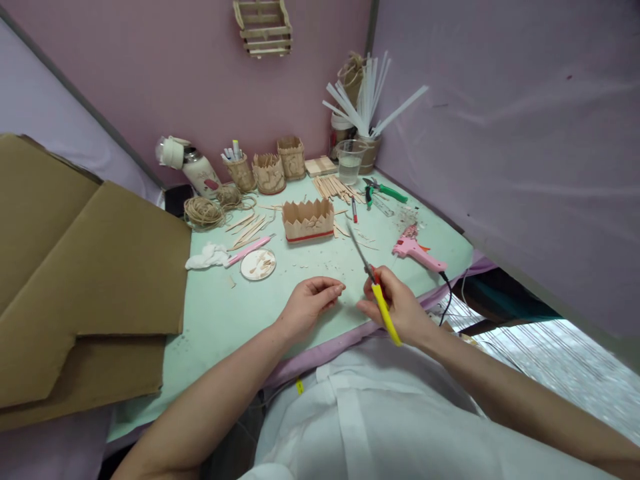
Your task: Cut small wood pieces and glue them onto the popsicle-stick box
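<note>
My right hand point(400, 303) grips a pair of scissors point(384, 310) with yellow and red handles, the blades pointing up and away over the table. Just left of it, my left hand point(314, 300) is closed in a pinch above the front of the table; whatever sits between the fingertips is too small to name. Beyond both hands stands a small wooden box point(309, 230) with a zigzag top edge and a red band along its base. A round white dish point(258, 265) holding small wood bits lies left of the box.
A pink glue gun point(419, 253) and green-handled pliers point(390, 192) lie at the right. Craft sticks point(335, 188), twine point(204, 212), a pink craft knife point(249, 251) and a water cup point(350, 163) are spread behind. Large cardboard point(100, 267) covers the left side.
</note>
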`<state>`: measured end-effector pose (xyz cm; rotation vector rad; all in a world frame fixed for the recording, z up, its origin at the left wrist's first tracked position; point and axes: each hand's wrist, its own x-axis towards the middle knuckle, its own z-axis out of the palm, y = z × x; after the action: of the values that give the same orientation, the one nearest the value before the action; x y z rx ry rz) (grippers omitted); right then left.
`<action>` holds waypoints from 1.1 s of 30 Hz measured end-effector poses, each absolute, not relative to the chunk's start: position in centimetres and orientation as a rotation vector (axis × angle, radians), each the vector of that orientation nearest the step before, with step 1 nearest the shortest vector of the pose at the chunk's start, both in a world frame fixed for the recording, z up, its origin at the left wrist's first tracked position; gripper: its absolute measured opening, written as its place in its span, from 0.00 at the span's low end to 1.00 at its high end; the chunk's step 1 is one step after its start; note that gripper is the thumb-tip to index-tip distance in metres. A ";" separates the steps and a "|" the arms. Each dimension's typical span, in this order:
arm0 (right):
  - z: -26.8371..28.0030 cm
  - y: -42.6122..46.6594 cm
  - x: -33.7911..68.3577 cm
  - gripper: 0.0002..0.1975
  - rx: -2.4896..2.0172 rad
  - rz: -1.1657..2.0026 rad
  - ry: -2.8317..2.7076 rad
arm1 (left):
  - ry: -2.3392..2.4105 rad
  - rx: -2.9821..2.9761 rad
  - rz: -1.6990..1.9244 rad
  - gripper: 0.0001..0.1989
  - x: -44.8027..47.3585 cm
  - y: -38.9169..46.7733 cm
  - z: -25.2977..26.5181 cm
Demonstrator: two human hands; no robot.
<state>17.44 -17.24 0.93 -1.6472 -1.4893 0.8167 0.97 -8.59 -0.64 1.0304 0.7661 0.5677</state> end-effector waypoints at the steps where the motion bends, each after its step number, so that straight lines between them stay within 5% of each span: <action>1: 1.1 -17.4 18.0 0.18 -1.729 0.774 -1.571 | 0.777 1.064 0.599 0.13 1.0 -8.6 -0.6; 12: 1.8 -19.0 19.8 0.18 -2.119 0.397 -2.051 | 0.816 1.356 0.745 0.06 0.8 -8.6 -0.8; 33: 1.9 -19.0 19.5 0.18 -2.122 0.459 -2.065 | 0.771 1.524 0.825 0.06 0.7 -8.7 -0.3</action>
<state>19.48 -18.95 1.89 -2.1219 -2.0651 0.4594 0.71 -8.71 -0.26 1.5240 0.7707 0.8250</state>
